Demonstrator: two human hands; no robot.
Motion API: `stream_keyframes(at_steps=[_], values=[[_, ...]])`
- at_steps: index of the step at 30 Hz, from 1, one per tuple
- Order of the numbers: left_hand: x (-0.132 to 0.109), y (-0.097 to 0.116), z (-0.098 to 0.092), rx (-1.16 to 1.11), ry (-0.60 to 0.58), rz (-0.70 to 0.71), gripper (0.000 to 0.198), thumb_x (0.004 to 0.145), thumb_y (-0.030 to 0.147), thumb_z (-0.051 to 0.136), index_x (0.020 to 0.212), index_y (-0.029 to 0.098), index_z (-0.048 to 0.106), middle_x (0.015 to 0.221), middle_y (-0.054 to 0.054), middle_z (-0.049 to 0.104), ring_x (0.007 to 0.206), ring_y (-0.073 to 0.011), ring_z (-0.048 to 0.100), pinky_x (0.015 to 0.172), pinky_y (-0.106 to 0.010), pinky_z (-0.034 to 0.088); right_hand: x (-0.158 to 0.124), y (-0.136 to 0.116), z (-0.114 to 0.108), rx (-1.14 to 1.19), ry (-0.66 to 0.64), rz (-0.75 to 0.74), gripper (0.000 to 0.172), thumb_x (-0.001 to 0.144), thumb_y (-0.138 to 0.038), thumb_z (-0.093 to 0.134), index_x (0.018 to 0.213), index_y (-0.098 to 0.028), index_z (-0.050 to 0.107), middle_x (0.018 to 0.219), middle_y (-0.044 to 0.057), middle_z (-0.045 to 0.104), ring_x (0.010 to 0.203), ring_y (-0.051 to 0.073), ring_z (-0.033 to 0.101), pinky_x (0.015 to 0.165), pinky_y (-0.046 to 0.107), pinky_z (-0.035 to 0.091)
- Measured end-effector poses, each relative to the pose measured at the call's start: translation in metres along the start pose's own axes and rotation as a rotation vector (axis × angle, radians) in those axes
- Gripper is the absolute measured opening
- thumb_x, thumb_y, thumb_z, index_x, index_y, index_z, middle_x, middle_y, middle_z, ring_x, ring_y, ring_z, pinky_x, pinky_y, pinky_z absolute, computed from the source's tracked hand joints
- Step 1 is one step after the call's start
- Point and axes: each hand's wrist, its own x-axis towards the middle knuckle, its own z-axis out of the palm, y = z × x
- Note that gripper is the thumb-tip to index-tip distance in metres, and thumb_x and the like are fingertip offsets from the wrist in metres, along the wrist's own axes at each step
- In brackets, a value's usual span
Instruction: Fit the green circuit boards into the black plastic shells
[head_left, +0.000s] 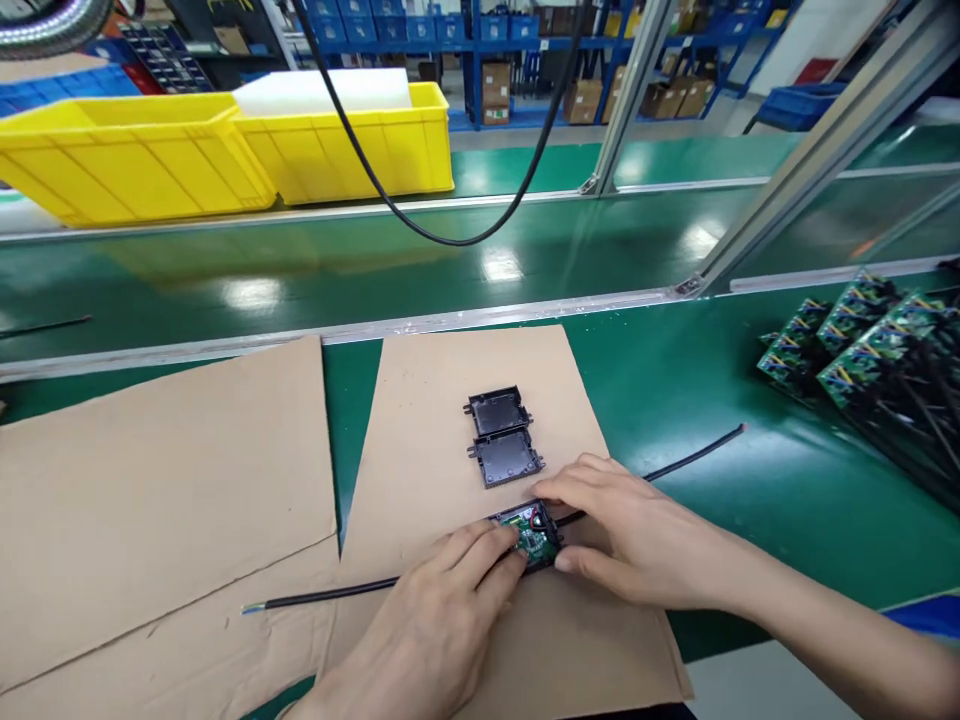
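Observation:
A green circuit board (534, 541) sits in a small black plastic case (556, 558) on the cardboard. My left hand (450, 610) grips the case's left end, its fingertips over the board. My right hand (622, 535) holds the right end, thumb on the near side and fingers on the far side. One black cable (330, 594) runs out to the left, ending in bare coloured wires; another black cable (694, 455) passes beneath my right hand to the right. Just beyond lie two empty black case halves (504, 437), inner sides up. My fingers hide part of the board.
Cardboard sheets (172, 480) cover part of the green bench (697, 530). Several circuit boards with cables (862, 340) are piled at the right. Yellow bins (360, 150) stand beyond the metal rail, a black cable (450, 240) hangs overhead, and a metal post (795, 170) rises at the right.

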Motion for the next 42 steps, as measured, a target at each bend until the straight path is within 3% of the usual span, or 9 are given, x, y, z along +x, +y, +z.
stream_keyframes(at_steps=[7,14,18,23,28,32,35,38,42], values=[[0.004,0.012,-0.017,0.067,-0.002,0.107,0.041,0.094,0.021,0.042,0.133,0.015,0.053,0.132,-0.009,0.061,0.116,-0.0244,0.058,0.098,-0.038,0.046,-0.012,0.011,0.02,-0.071,0.069,-0.086,0.057,0.083,-0.023,0.064,0.136,-0.019,0.045,0.127,0.011,0.052,0.118,0.027,0.043,0.1,0.044,0.04],[0.01,0.013,-0.008,0.116,-0.001,0.076,0.041,0.093,0.018,0.041,0.132,0.008,0.051,0.123,-0.012,0.066,0.115,-0.0243,0.06,0.101,-0.038,0.043,-0.005,0.01,0.025,-0.102,0.092,-0.112,0.046,0.08,-0.014,0.058,0.126,-0.016,0.051,0.117,0.011,0.058,0.104,0.028,0.049,0.092,0.047,0.042],[-0.006,0.007,-0.014,-0.049,0.012,-0.073,0.052,0.089,0.015,0.045,0.141,0.014,0.04,0.132,-0.01,0.061,0.122,-0.0229,0.055,0.102,-0.038,0.045,-0.003,0.009,0.022,-0.077,0.091,-0.105,0.043,0.08,-0.016,0.062,0.122,-0.017,0.053,0.114,0.01,0.059,0.102,0.028,0.048,0.089,0.047,0.042],[-0.03,-0.012,-0.024,-0.199,0.241,-0.411,0.048,0.093,0.023,0.049,0.139,0.021,0.037,0.13,-0.01,0.058,0.121,-0.0222,0.054,0.098,-0.039,0.05,-0.005,0.016,0.028,-0.068,0.102,-0.136,0.05,0.082,-0.02,0.064,0.13,-0.016,0.048,0.121,0.012,0.056,0.106,0.029,0.047,0.092,0.048,0.042],[-0.028,-0.014,-0.02,-0.197,0.127,-0.425,0.032,0.091,0.025,0.054,0.123,0.025,0.05,0.116,-0.008,0.058,0.109,-0.0238,0.057,0.088,-0.041,0.054,-0.015,0.022,0.026,-0.082,0.142,-0.164,0.058,0.084,-0.019,0.062,0.138,-0.015,0.04,0.125,0.013,0.054,0.113,0.029,0.045,0.096,0.045,0.042],[-0.017,-0.007,-0.012,-0.208,0.139,-0.397,0.026,0.091,0.02,0.054,0.117,0.023,0.054,0.11,-0.008,0.058,0.104,-0.0234,0.057,0.084,-0.04,0.054,-0.018,0.015,0.021,-0.105,0.201,-0.181,0.037,0.089,-0.02,0.056,0.126,-0.018,0.053,0.114,0.012,0.058,0.106,0.028,0.048,0.089,0.045,0.043],[-0.011,-0.004,-0.009,-0.234,0.143,-0.394,0.022,0.091,0.018,0.053,0.112,0.022,0.056,0.105,-0.007,0.059,0.099,-0.0227,0.058,0.081,-0.038,0.053,-0.01,0.002,0.024,-0.131,0.205,-0.242,0.016,0.09,-0.017,0.049,0.098,-0.019,0.064,0.094,0.009,0.059,0.09,0.025,0.049,0.078,0.041,0.043],[-0.006,-0.004,-0.008,-0.265,0.157,-0.423,0.014,0.092,0.017,0.05,0.101,0.021,0.059,0.096,-0.006,0.061,0.09,-0.0207,0.059,0.076,-0.035,0.053,0.011,-0.009,0.03,-0.15,0.189,-0.247,0.015,0.088,-0.014,0.051,0.076,-0.018,0.06,0.079,0.006,0.056,0.08,0.021,0.047,0.072,0.036,0.041],[-0.002,-0.006,-0.008,-0.286,0.162,-0.436,0.016,0.093,0.015,0.048,0.087,0.021,0.06,0.087,-0.004,0.062,0.082,-0.019,0.059,0.071,-0.032,0.052,0.05,-0.021,0.026,-0.23,0.114,-0.242,0.022,0.08,-0.036,0.072,0.079,-0.017,0.062,0.081,0.006,0.059,0.086,0.024,0.049,0.07,0.035,0.042]])
